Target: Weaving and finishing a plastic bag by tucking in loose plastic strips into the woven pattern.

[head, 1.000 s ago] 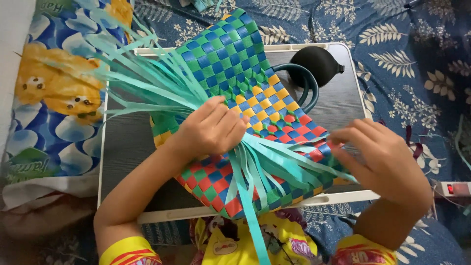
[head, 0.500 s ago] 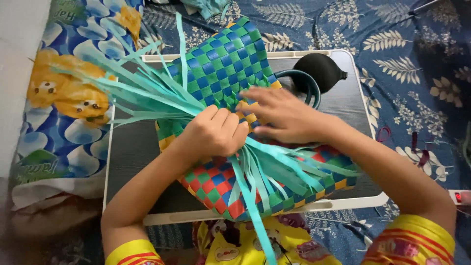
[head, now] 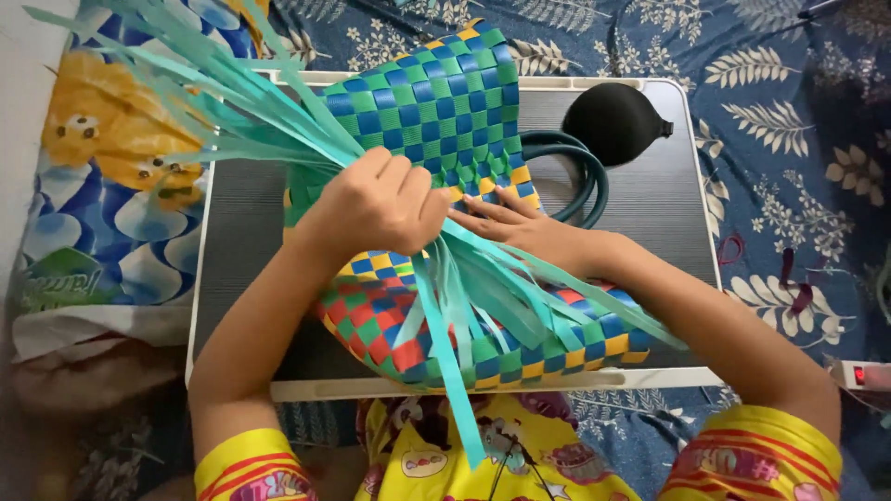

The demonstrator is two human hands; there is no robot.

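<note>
The left hand (head: pixel 380 204) stays clenched on the bundle of teal strips (head: pixel 186 102) over the woven mat (head: pixel 427 111), which lies on the tray (head: pixel 668 186). The right hand (head: pixel 520 227) has slid in from the mat's right edge and now lies flat, fingers spread, beneath the strips, likely separating one.

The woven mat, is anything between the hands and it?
Nothing visible. The left hand is closed around the bunch of teal strips lying on the woven mat, and the right hand rests flat against its checkered surface.
</note>
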